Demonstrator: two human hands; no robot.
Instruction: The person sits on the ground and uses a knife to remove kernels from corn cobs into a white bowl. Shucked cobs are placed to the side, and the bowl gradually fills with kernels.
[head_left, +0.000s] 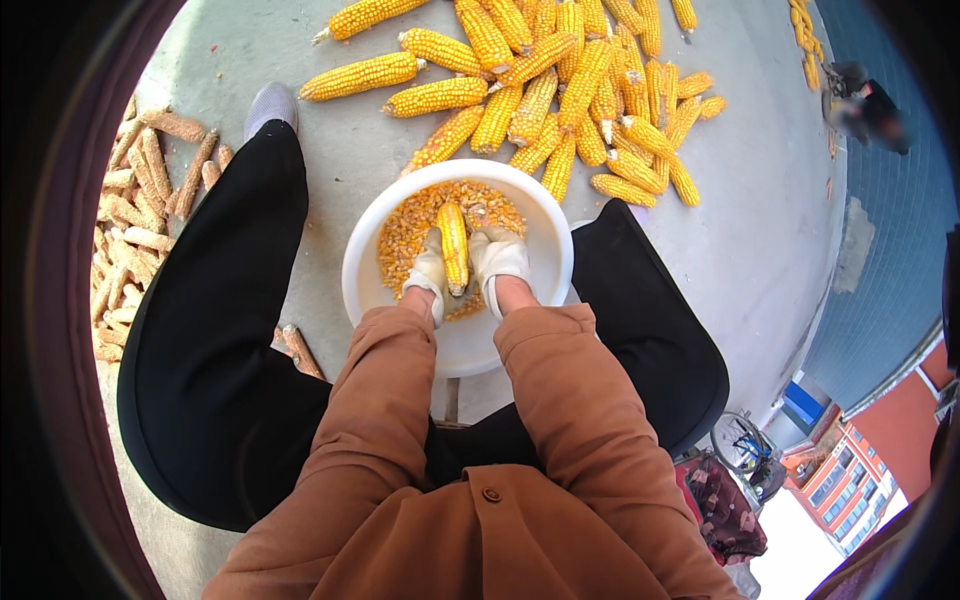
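An ear of dried yellow corn (453, 244) is held lengthwise between my two gloved hands, pointing away from me. My left hand (429, 268), in a pale work glove, grips its left side. On its right side is my right hand (498, 256), gloved the same way, with its fingertips partly hidden. Both hands are inside a white plastic basin (361, 225) between my legs. Loose corn kernels (405, 214) cover the basin's bottom around and beneath the hands.
Beyond the basin, a heap of whole corn ears (570, 82) lies on the concrete floor (337, 165). Stripped cobs (139, 217) are piled at left, beside my leg. At far right are another person (870, 112) and a bicycle (739, 442).
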